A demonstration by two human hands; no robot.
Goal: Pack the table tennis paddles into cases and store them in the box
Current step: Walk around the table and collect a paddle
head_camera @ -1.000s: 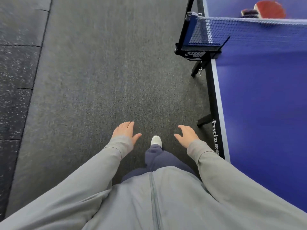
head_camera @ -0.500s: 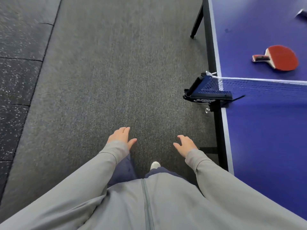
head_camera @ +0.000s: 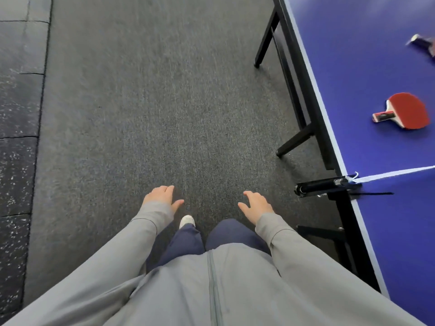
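While both hands hang free over the floor, the red paddle (head_camera: 408,111) lies flat on the blue desk (head_camera: 367,67), rubber face up, handle pointing left toward the desk's white-lined edge. Paddle sits on the far side of the net, well apart from either hand. 2nd paddle (head_camera: 422,43) at the right frame edge, further up the desk; only the handle end and a bit of blade show, blurred, colour of the face not readable.

Net (head_camera: 395,171) seen nearly edge-on as a white band across the desk; black net post (head_camera: 322,184) clamps at the desk edge and sticks out to the left over the floor. Black desk legs (head_camera: 294,140) and frame run under the near side.

Right hand (head_camera: 255,204): fingers apart and relaxed, thumb out to the left, holds nothing, just left of the net post but not touching it. Left hand (head_camera: 162,195): fingers loosely together, thumb spread to the right, holds nothing. Both approx. level w/ each other, palms down, a gap of floor between them.

Person in grey zip jacket (head_camera: 211,290), grey sleeves to the wrists, navy trousers (head_camera: 188,241); one white shoe (head_camera: 187,221) shows between the hands, toe forward.

Floor: dark grey carpet (head_camera: 153,102) beside the desk; at far left, black speckled rubber tiles (head_camera: 16,161) w/ visible seams. No cases or box in frame, so can't locate them.
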